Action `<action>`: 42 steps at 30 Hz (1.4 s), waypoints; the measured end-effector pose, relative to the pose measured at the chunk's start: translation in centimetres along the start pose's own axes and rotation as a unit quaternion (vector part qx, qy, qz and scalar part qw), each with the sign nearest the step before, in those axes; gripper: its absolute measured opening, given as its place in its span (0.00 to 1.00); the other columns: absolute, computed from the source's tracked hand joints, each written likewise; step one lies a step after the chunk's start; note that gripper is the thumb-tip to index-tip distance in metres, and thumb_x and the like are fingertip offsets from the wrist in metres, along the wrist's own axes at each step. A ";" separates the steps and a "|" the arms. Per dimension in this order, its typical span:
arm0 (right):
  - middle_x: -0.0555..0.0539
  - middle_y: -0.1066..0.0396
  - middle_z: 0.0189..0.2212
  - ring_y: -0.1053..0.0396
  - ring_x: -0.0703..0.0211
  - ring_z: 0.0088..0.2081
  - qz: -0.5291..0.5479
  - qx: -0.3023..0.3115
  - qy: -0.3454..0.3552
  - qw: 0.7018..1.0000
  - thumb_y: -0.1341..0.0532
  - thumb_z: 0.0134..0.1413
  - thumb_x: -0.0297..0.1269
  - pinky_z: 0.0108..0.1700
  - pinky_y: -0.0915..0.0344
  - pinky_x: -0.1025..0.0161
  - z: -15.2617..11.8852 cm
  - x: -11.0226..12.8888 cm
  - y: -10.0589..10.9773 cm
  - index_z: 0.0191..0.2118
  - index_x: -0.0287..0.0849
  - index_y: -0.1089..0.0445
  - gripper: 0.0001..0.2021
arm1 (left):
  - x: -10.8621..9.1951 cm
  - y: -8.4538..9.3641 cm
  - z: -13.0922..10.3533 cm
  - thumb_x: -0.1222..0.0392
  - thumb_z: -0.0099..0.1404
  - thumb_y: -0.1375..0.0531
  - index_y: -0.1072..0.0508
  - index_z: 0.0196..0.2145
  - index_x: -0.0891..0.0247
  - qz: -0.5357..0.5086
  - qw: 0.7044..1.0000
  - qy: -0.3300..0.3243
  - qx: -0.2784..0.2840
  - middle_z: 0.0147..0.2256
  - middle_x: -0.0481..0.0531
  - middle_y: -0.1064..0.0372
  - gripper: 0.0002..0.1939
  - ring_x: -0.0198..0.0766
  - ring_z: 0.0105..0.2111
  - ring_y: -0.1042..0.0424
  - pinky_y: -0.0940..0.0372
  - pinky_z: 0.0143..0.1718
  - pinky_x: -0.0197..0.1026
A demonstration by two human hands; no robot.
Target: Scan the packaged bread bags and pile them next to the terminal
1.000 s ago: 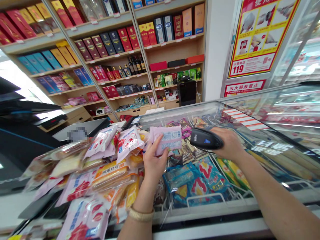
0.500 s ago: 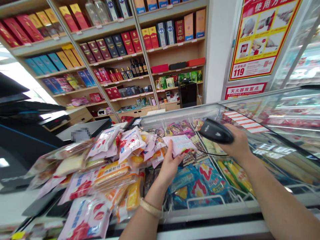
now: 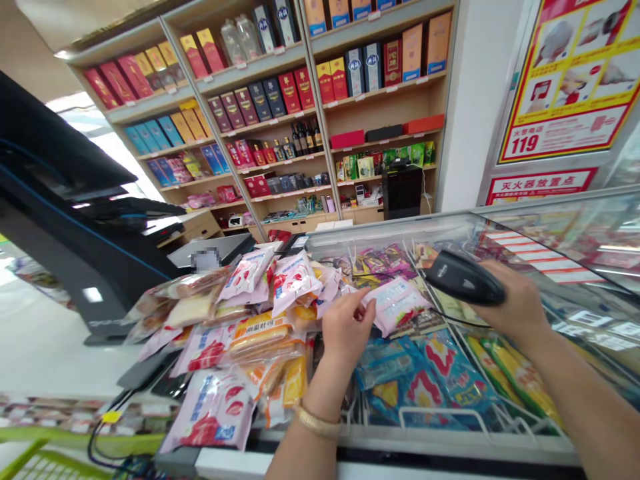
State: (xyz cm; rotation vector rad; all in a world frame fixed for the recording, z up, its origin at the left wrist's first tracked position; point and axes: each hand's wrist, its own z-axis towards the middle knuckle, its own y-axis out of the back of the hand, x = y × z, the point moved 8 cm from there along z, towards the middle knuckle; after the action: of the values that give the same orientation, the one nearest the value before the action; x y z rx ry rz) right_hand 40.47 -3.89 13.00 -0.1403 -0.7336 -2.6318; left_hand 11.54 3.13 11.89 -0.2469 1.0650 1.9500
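Note:
In my right hand (image 3: 517, 300) is a black barcode scanner (image 3: 465, 277), its head pointing left over the freezer glass. A pink-and-white packet (image 3: 397, 303) lies on the glass below and left of the scanner. My left hand (image 3: 347, 327) is at that packet's left edge, fingers curled with the tips close together; what they pinch, if anything, is too small to tell. Left of this hand is a pile of pink-and-white packets (image 3: 295, 280) and orange bread packets (image 3: 260, 335). Another pink packet (image 3: 213, 410) lies at the pile's front.
The glass-topped freezer (image 3: 450, 443) holds blue and yellow packs. A dark checkout terminal (image 3: 95, 267) stands on the white counter (image 3: 45, 353) at left. A green basket (image 3: 55, 463) is at the lower left. Shelves of boxes (image 3: 260, 100) stand behind.
The view has shifted left. The pink-and-white packet, earlier held in my left hand, now lies flat on the glass, and my left fingers have curled in at its edge.

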 end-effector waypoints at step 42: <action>0.44 0.21 0.36 0.25 0.52 0.36 0.016 0.125 0.048 0.991 0.37 0.51 0.40 0.37 0.33 0.59 0.8 3.2 -1.3 0.39 0.47 0.24 0.09 | 4.0 3.4 0.2 0.34 0.69 0.40 0.17 0.44 0.64 -0.223 0.958 0.163 -0.079 0.41 0.56 0.17 0.29 0.48 0.46 0.20 0.26 0.52 0.47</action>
State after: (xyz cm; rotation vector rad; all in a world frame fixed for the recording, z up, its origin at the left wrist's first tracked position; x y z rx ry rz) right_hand 37.05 -3.62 13.71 0.0459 -1.0102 -2.4704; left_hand 6.62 4.85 11.87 -0.8471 0.9541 1.6117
